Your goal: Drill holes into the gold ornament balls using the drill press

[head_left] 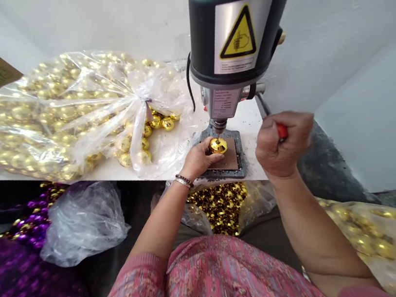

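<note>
My left hand grips a shiny gold ball between thumb and fingers on a brown board, on the grey base of a drill press. The drill's chuck is directly above the ball, and its thin bit meets the ball's top as far as I can see. At the right, my right hand is closed around a lever handle with a red end. Dark shavings lie about the metal base.
A large clear bag of gold balls covers the table's left side, with loose balls at its mouth. Below the white table is an open bag of gold pieces. Purple balls are lower left; another bag is lower right.
</note>
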